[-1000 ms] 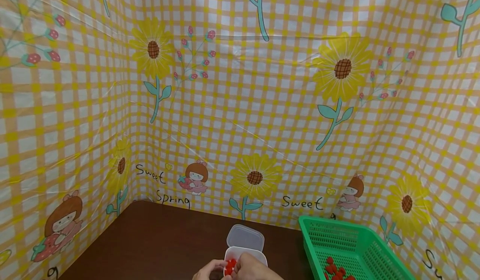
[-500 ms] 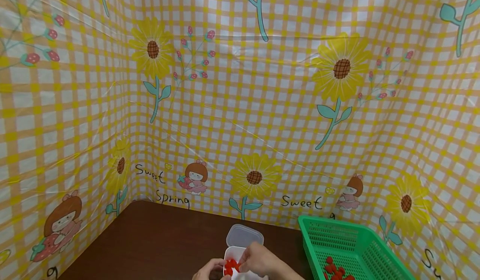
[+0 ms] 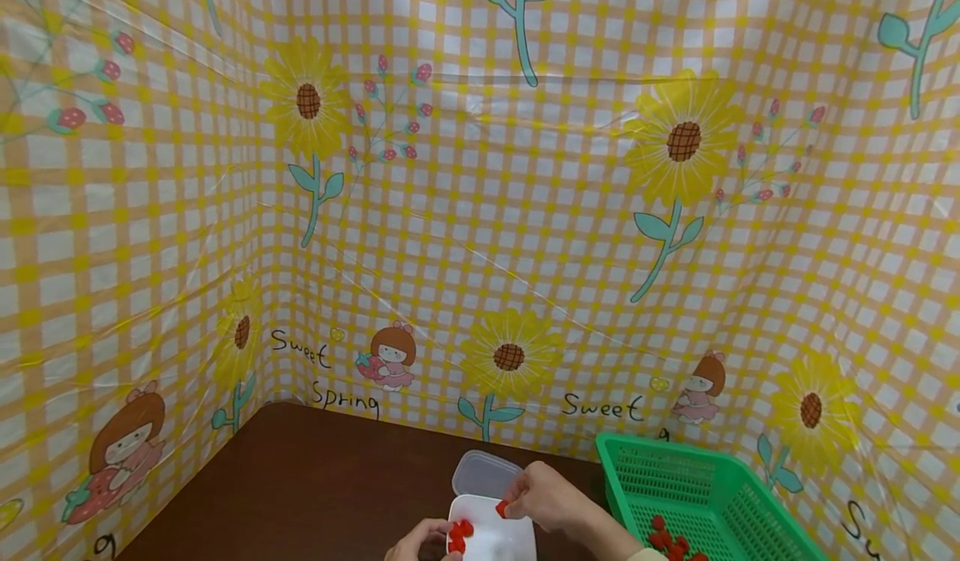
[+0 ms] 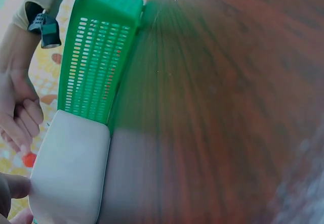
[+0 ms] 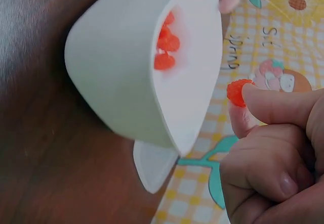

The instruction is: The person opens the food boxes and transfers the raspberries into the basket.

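Between thumb and index finger, my right hand (image 3: 546, 498) pinches a red raspberry (image 3: 502, 508) just above the right part of a white plastic container (image 3: 495, 536). The right wrist view shows that raspberry (image 5: 238, 91) at the fingertips, apart from the container (image 5: 116, 62). Inside, several more raspberries (image 5: 167, 44) lie together toward the left side. My left hand (image 3: 417, 542) holds the container at its left wall; in the left wrist view its fingers (image 4: 17, 186) are at the container's edge, most of that hand being out of frame.
A translucent lid (image 3: 476, 471) lies behind the container on the dark brown table (image 3: 315, 478). At the right stands a green slotted basket (image 3: 615, 482) with several raspberries (image 3: 667, 536) in it. A checked, sunflower-printed sheet (image 3: 480, 236) rises behind the table and along both sides.
My right hand has come up out of the container and moved right, now with a raspberry between its fingertips. Fewer raspberries show inside. The left hand has stayed at the container's left side.
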Demonstrator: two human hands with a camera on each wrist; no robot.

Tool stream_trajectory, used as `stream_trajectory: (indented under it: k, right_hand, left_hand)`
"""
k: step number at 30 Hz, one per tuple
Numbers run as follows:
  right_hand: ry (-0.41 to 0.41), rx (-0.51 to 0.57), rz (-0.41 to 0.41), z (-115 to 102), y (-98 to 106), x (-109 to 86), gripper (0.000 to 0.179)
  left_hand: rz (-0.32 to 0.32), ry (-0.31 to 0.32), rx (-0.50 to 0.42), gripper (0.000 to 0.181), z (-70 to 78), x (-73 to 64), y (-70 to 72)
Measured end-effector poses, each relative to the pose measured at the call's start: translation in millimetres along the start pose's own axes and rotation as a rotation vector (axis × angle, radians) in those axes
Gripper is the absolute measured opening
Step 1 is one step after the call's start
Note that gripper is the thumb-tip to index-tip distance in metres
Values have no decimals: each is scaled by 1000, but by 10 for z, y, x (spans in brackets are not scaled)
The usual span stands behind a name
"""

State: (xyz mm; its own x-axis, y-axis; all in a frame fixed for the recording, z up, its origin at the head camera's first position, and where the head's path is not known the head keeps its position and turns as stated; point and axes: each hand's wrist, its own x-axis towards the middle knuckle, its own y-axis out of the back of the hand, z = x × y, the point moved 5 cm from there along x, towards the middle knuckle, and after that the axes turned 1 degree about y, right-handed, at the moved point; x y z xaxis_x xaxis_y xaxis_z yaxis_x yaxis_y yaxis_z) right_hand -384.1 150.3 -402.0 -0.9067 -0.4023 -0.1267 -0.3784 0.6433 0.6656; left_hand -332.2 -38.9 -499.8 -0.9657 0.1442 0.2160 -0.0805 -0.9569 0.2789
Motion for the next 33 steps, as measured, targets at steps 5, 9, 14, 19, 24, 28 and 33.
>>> stream_trajectory:
  k: [5, 9, 14, 19, 24, 28, 33]
  right_hand:
    - [3, 31, -2, 64, 184, -38, 7]
    - [15, 49, 13, 135, 352, -70, 10]
    - [31, 62, 12, 221, 575, -138, 15]
    - [11, 58, 33, 301, 800, -202, 16]
    - [-30, 25, 65, 438, 1002, -267, 15]
    - [-45, 37, 59, 588, 1150, -326, 17]
    - [-68, 55, 76, 761, 1333, -393, 17]
  left_hand:
    - [-11, 1, -14, 44, -3, -13, -10]
    - [-11, -1, -27, 42, -6, -20, -12]
    - [-7, 0, -25, 42, -14, -20, -17]
    - [-14, -4, -24, 43, -13, -17, -7]
    - [-8, -4, -13, 43, -14, -18, 0]
    - [3, 8, -10, 45, -16, -20, 2]
    - [12, 3, -9, 44, -15, -10, -5]
